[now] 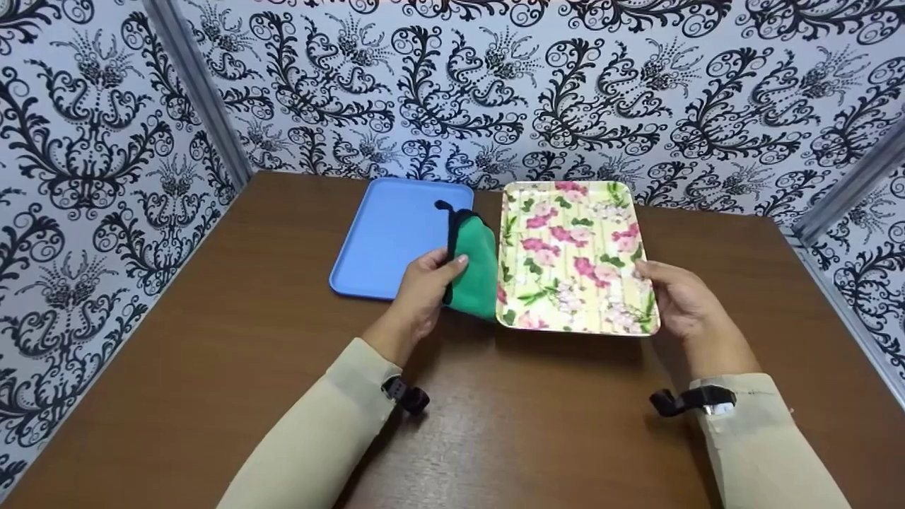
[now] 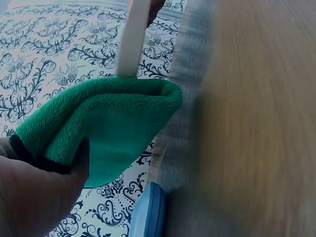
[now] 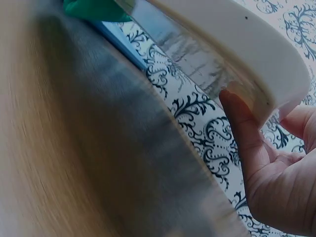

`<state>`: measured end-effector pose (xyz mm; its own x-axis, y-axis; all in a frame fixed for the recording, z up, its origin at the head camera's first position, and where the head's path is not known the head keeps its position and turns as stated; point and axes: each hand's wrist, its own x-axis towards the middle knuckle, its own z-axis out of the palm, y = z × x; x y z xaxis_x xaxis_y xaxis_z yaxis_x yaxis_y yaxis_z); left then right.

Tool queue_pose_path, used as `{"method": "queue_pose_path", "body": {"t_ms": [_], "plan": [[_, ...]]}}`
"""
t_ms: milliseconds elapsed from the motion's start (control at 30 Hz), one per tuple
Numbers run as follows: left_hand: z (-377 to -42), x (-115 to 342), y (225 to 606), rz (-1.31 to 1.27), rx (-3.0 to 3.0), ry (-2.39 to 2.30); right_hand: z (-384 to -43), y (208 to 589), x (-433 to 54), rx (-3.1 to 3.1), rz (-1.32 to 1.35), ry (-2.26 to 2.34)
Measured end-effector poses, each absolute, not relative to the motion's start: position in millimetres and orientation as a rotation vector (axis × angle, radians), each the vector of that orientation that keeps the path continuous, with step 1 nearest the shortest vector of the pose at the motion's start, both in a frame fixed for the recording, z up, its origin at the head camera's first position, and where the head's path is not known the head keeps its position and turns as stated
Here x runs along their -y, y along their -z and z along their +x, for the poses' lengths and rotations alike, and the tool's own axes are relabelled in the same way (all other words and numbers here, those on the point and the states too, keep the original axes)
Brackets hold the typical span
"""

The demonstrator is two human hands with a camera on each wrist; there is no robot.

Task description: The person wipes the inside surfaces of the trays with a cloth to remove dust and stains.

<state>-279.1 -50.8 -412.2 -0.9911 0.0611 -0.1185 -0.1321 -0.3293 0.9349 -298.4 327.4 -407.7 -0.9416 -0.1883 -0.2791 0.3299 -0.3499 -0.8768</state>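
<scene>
My left hand (image 1: 421, 293) pinches a folded green cloth (image 1: 475, 265) with black edging and a small black loop at its top corner. The cloth meets the left edge of a floral tray (image 1: 573, 258), cream with pink flowers and green leaves. My right hand (image 1: 679, 300) grips that tray by its right edge, thumb on the upper face and fingers beneath. In the right wrist view the tray's white underside (image 3: 247, 34) shows, raised above the table. The left wrist view has the green cloth (image 2: 113, 123) bunched between thumb and fingers, against the tray's rim (image 2: 132, 44).
A blue tray (image 1: 396, 233) lies flat on the brown wooden table (image 1: 452, 438), behind and left of my left hand. Patterned black-and-white walls (image 1: 459, 85) stand at the back and sides of the table. Black straps circle both sleeves near the wrists.
</scene>
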Motion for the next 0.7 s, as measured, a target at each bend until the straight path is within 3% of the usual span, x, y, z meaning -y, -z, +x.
{"method": "queue_pose_path", "body": {"t_ms": [367, 700], "plan": [[-283.9, 41.9, 398.4, -0.063, -1.868, -2.363, -294.5, 399.2, -323.9, -1.515, 0.187, 2.409], [-291.6, 25.2, 378.2, 0.272, -2.466, -1.82, -292.7, 399.8, -317.9, -1.605, 0.184, 2.405]]}}
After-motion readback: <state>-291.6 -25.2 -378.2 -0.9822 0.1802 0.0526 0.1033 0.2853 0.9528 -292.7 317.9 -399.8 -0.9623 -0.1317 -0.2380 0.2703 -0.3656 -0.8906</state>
